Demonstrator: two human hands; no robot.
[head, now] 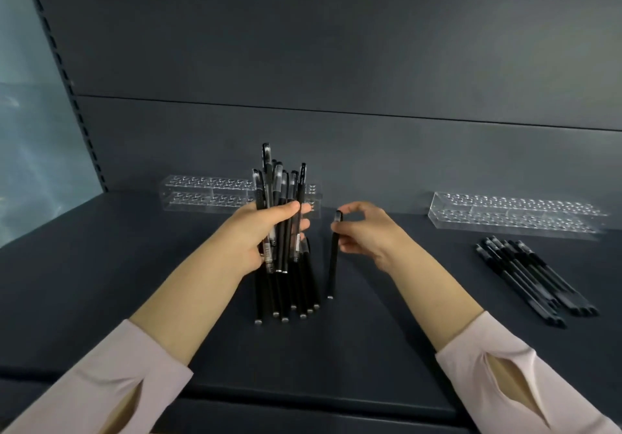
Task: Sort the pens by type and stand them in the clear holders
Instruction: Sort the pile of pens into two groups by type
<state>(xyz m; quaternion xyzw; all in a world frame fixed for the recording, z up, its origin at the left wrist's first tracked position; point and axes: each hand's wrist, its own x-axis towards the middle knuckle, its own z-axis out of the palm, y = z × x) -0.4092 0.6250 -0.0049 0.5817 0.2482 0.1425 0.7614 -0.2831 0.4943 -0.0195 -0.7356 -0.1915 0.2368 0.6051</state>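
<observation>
The left hand (259, 235) grips an upright bundle of black pens (282, 228); beside it, the right hand (367, 231) pinches a single black pen (333, 262) near its top.

On the shelf (370, 349), 2 holders sit at the back, well apart: the left holder (205, 193) left of centre and the right holder (511, 213) far right. A bundle of pens (279, 184) stands upright in the left hand (266, 235), in front of the left holder, and the single pen (333, 265) in the right hand (367, 231) is just to its right. A loose pile of pens (535, 278) lies in front of the right holder.
</observation>
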